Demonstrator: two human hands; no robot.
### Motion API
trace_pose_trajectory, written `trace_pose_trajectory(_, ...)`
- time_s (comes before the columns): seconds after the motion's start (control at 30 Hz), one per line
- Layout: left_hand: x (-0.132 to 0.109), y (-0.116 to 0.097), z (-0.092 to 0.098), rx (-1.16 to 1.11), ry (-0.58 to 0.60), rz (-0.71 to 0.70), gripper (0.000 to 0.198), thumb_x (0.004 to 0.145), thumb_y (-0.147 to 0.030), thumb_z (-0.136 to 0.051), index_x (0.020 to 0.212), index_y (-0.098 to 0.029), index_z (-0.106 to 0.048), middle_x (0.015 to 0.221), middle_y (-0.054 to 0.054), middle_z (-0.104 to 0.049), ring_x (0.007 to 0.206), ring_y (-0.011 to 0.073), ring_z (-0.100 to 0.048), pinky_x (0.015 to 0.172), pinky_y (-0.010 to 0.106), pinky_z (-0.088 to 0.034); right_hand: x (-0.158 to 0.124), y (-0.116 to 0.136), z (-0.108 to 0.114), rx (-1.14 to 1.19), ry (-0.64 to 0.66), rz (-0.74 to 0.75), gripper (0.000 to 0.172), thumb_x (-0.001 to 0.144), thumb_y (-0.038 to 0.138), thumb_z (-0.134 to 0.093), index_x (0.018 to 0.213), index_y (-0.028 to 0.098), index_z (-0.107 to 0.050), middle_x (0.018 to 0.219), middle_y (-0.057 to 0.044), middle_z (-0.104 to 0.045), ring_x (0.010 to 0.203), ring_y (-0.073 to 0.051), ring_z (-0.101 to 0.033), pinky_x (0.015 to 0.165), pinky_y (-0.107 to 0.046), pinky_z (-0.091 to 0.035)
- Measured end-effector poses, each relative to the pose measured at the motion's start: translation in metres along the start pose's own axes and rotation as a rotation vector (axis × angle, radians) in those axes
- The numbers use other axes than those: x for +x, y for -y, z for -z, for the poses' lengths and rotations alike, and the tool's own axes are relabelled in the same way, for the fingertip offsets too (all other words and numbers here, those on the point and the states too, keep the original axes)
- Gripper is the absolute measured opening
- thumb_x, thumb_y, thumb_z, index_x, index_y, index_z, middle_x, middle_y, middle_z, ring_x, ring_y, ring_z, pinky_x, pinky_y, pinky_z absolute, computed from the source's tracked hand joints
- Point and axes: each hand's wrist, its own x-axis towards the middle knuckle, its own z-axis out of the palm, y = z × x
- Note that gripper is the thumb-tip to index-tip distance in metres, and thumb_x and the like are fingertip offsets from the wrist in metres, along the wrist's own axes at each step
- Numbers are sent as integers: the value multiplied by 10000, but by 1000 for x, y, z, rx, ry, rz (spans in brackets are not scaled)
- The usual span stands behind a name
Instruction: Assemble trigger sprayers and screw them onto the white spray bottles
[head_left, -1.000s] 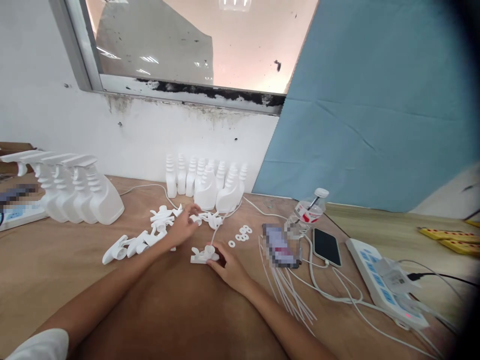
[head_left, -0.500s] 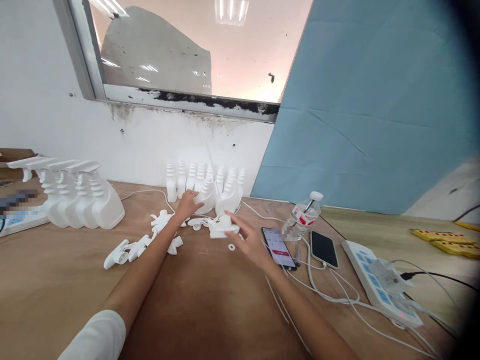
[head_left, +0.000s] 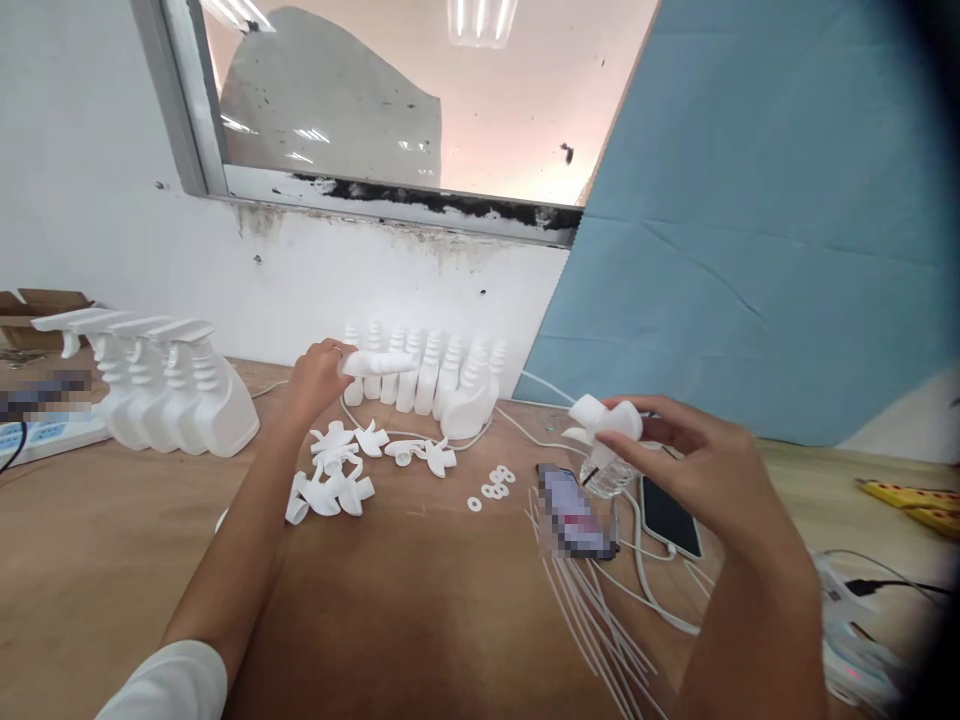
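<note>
My left hand [head_left: 319, 380] is closed around a white spray bottle [head_left: 379, 364], lifted and tipped on its side with its neck toward the right. Behind it several white bottles [head_left: 430, 375] stand upright against the wall. Raised at the right, my right hand [head_left: 697, 465] grips a white trigger spray head [head_left: 611, 418] between thumb and fingers. A thin white tube [head_left: 546, 386] extends leftward from the spray head. Loose trigger spray heads [head_left: 330, 490] lie in a pile beside my left forearm. Small white ring washers [head_left: 495, 490] are scattered near the middle of the table.
Bottles with spray heads fitted [head_left: 180, 400] stand in a row at left. A bundle of thin white tubes [head_left: 592, 620] lies front right. Beside it are a lit phone [head_left: 574, 515], a dark phone [head_left: 671, 515], cables and a power strip [head_left: 862, 670]. A clear bottle [head_left: 609, 475] is partly hidden behind my right hand.
My left hand has lifted a bottle from the group and tipped it sideways. My right hand has moved right and up with the spray head. The view has shifted slightly.
</note>
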Motion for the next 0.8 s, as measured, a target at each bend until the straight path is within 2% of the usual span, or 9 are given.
trace_pose_trajectory(0.1,-1,5,2,46,-23,-1,368,793,-178,-578,1157,-185,-639,1158,69,-618,1079,271,-560,879,352,-469,-2,-4,4,-17,74,36,291,737,452,-718,931,235,-709,844,-24,-710,702,-184,-666,644,-281,-536)
trace_pose_trajectory(0.27,0,6,-1,105,-21,-12,364,822,-195,-562,1180,-189,-631,1150,75,-617,1059,280,-560,848,366,-467,2,-6,-3,-48,149,65,316,760,470,-695,967,231,-699,868,-29,-714,733,-191,-676,665,-291,-540)
trace_pose_trajectory(0.67,-2,2,0,143,42,-6,406,808,-154,-558,1210,-168,-617,1183,101,-608,1074,298,-549,866,386,-454,3,-7,-2,-17,216,53,313,784,469,-680,982,227,-690,875,-34,-700,744,-184,-655,694,-292,-529)
trace_pose_trajectory(0.73,-3,-2,3,126,69,-27,412,798,-145,-568,1206,-164,-616,1184,104,-606,1081,298,-548,879,391,-450,4,-5,-5,30,254,40,310,788,458,-679,990,223,-688,919,-46,-695,771,-191,-651,689,-292,-530)
trace_pose_trajectory(0.8,-4,-10,9,90,103,-100,402,797,-138,-561,1194,-169,-620,1189,97,-606,1100,285,-542,904,384,-441,5,0,-11,128,293,41,334,793,434,-677,1055,226,-669,1048,-68,-674,806,-193,-645,668,-286,-533)
